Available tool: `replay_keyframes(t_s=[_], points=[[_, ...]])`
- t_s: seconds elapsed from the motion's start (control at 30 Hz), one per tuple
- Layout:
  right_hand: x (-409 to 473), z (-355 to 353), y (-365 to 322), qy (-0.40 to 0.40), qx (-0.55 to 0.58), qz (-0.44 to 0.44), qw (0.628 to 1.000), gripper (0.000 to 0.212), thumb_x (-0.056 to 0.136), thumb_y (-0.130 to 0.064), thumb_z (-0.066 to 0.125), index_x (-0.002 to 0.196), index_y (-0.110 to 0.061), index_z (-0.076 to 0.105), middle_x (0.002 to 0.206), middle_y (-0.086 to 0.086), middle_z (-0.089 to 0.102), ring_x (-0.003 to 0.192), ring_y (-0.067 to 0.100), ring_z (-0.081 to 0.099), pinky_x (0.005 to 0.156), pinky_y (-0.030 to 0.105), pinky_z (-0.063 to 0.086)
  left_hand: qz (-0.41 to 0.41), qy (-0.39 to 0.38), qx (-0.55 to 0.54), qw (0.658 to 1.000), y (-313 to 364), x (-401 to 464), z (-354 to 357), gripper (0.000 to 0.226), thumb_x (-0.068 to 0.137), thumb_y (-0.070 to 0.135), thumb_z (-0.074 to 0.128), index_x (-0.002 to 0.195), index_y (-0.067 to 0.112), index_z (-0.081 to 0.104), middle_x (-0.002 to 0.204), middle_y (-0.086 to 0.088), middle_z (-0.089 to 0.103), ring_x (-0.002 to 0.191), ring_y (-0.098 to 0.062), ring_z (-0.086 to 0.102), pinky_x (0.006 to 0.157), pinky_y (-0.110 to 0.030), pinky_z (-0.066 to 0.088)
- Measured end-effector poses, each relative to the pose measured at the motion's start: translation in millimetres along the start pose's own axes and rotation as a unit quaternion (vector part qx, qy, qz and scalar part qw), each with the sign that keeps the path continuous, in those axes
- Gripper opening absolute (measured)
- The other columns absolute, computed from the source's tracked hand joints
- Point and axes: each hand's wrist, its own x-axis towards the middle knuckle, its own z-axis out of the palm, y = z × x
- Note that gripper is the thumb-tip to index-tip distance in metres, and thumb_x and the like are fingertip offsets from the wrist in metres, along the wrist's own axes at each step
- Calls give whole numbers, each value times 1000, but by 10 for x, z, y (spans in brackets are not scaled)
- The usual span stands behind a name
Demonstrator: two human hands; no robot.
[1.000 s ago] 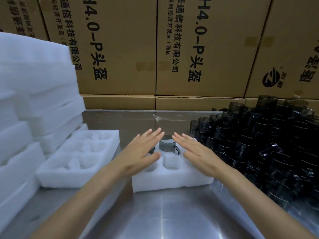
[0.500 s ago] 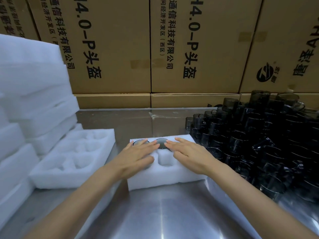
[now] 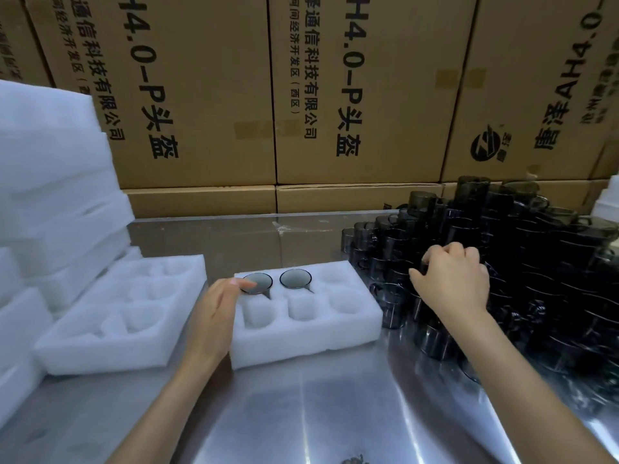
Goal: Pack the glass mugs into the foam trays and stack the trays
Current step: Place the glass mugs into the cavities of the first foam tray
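1. White foam makes the tray [image 3: 306,343] that sits on the steel table [image 3: 301,413] right in front of me. It has six pockets, in two rows of three.
2. Two dark glass mugs [image 3: 295,278] stand sunk in the far row, in the left and the middle pocket. Only their round rims and thin handles show above the foam. The other four pockets hold no mug.
3. My left hand [image 3: 217,309] lies at the left edge of the tray. Its fingers are almost straight and loose, and the fingertips [image 3: 246,285] touch the rim of the left mug [image 3: 257,283]. It does not grip anything.
4. My right hand [image 3: 452,283] is over the pile of mugs [image 3: 536,262] on the right side of the table. Its fingers are curled down into the pile around dark glass. I think it grips one mug there, but the glass is blurred and I cannot tell which mug it is.
5. The pile is large and several layers high, and its nearest mugs stand just beside the right end of the tray.
6. A second tray [image 3: 110,316] with vacant pockets lies on the table to the left, just beside the first one.
7. Further left, a foam stack [image 3: 57,195] rises high at the edge of the view.
8. Brown cartons [image 3: 207,95] with black print stand as a wall behind the table.
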Motion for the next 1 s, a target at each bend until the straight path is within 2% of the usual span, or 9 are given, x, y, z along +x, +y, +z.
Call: replay_keyframes(t_s=[0.13,0.23,0.37,0.47,0.57,0.67,0.87,0.93,1.0], points=[[39,-5,28,9,-1,-23,1000,18,92,-31,56,101,-20,67,97,0,65,106,26,48,84,36,36,9,-4,14,1000,14,-6,-16,34,101,13,37,89,19,69,102,7,67,101,6,54,82,-1,34],[53,-70,23,28,43,-32,998,16,91,-33,59,97,-22,70,89,-2,68,103,26,52,87,38,36,14,-4,20,1000,19,-17,-21,33,100,17,38,88,21,69,102,8,67,100,8,54,82,-1,34],[38,-213,-112,69,200,-83,974,13,86,-39,65,87,-28,69,78,-13,64,97,20,57,94,40,35,48,16,35,998,135,26,-24,25,98,16,49,86,27,67,98,11,66,96,4,57,81,-6,38],[47,-335,-344,4,364,-86,927,12,79,-42,70,76,-31,67,69,-17,63,80,7,61,87,36,48,79,-13,66,995,342,79,40,10,86,38,57,90,35,66,99,23,65,100,4,57,85,-14,41],[33,-377,-652,-62,436,-102,892,15,75,-38,75,69,-28,66,64,-13,64,67,0,60,69,23,48,104,-114,138,978,566,151,229,38,77,54,68,111,39,60,108,35,56,110,7,50,90,-13,38],[1,-350,-893,-101,463,-113,873,18,74,-36,76,68,-23,66,58,-12,62,62,3,60,65,25,50,118,-171,149,967,723,222,441,55,69,50,77,116,32,56,110,25,59,111,1,51,94,-22,42],[20,-286,-931,-143,528,-143,825,16,79,-38,73,72,-23,71,69,-9,70,70,4,64,66,23,50,45,-150,121,980,676,359,428,37,75,38,77,107,26,61,104,14,66,104,-2,58,88,-22,45],[47,-248,-872,-145,575,-147,792,11,82,-35,71,85,-24,72,82,-9,72,81,1,67,72,21,50,17,-186,80,979,639,383,373,23,82,34,72,103,28,63,102,11,67,98,5,60,78,-11,45],[94,-183,-791,-168,583,-142,782,31,80,-39,72,108,-26,67,102,-11,68,96,0,63,80,20,49,-20,-221,18,975,609,377,329,15,87,36,65,101,30,65,102,12,69,91,14,60,68,-2,42]])
